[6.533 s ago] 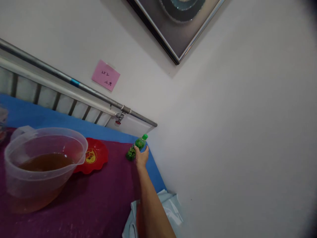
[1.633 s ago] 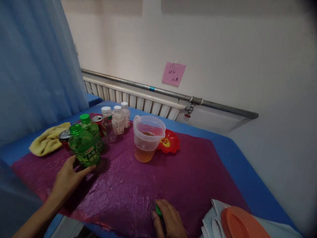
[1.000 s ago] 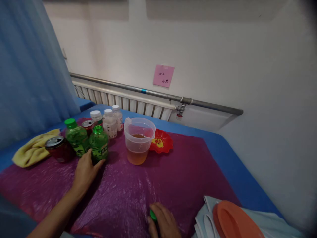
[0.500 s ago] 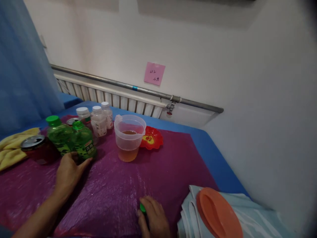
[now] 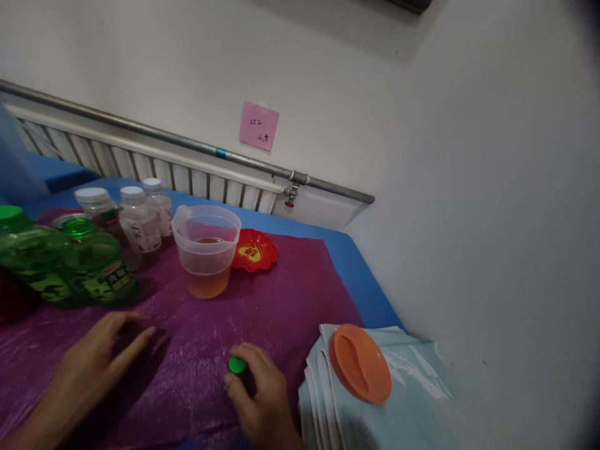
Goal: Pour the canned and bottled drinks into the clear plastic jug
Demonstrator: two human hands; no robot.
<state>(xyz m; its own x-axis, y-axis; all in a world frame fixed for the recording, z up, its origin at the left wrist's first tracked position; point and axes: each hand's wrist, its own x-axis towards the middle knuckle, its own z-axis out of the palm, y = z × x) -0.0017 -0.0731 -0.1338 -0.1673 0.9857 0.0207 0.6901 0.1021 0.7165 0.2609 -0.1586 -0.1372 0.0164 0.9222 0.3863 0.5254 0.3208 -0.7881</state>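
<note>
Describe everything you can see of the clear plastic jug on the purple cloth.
The clear plastic jug stands upright and uncovered on the purple cloth. It looks like thin, see-through plastic, with a rolled rim and a handle on its far left side. Amber liquid fills its lower part. A red dish sits just behind it. Neither hand touches it.

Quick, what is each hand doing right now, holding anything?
Left hand: open, empty, fingers spread just above the purple cloth.
Right hand: closed around a dark thing with a green cap.
</note>
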